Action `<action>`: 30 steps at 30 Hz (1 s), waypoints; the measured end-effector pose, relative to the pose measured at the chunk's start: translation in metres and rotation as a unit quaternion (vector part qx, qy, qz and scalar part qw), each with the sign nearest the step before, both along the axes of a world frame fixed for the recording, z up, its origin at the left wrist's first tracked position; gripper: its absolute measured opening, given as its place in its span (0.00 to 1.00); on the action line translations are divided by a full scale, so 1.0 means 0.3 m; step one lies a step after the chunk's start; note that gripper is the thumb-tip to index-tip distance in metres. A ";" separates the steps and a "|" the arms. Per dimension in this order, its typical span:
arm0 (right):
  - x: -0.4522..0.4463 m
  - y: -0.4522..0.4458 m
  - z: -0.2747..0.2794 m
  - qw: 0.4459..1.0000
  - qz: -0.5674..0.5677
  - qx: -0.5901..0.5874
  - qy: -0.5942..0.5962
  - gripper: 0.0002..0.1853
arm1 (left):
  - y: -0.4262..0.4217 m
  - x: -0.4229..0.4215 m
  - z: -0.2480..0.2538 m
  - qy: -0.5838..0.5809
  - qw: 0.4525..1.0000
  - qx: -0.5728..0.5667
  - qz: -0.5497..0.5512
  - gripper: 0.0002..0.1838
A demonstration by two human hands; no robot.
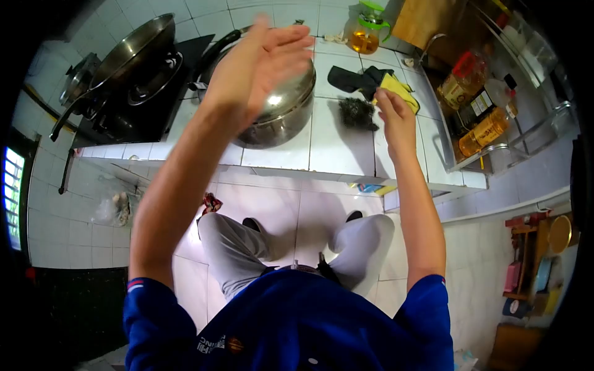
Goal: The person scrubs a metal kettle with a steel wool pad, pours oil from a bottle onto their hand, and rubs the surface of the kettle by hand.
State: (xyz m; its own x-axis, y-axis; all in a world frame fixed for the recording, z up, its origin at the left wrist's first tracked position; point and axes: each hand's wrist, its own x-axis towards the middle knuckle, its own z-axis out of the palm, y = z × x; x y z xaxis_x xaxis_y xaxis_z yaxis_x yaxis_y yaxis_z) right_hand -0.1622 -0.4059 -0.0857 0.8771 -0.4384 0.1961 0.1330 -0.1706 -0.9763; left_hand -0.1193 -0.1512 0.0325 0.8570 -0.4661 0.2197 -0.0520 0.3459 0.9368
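Observation:
My left hand [269,71], blurred, is raised over the lidded steel pot [278,120] with its fingers stretched out and nothing in it. The pot stands on the white tiled counter, partly hidden by my left hand and forearm. To the right, my right hand [397,120] is above the counter, fingers loosely bent and nothing visible in it. Just left of it is a dark mesh scrubber [356,113]. A black and yellow cloth or glove [399,89] lies beyond my right fingertips.
A wok [133,52] sits on the black stove [148,114] at the left. A green-lidded glass jug [365,37] stands at the back. Bottles [486,131] are in a metal rack [445,139] at the right. The counter's front edge [278,170] faces me.

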 end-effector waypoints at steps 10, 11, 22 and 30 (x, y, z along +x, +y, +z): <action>-0.198 0.032 0.083 0.949 0.157 0.271 -0.042 0.35 | -0.093 -0.133 -0.056 0.159 0.910 -0.294 -0.246 0.40; -0.203 0.015 0.071 0.949 0.152 0.275 -0.035 0.35 | -0.111 -0.129 -0.061 0.158 0.906 -0.294 -0.258 0.40; -0.142 -0.170 0.038 0.998 0.015 0.051 -0.015 0.25 | -0.578 0.057 -0.404 -0.396 0.861 0.271 0.168 0.18; 0.218 -0.488 0.167 0.979 -0.183 0.053 -0.078 0.31 | -0.636 0.174 -0.593 -0.396 0.781 0.451 0.174 0.07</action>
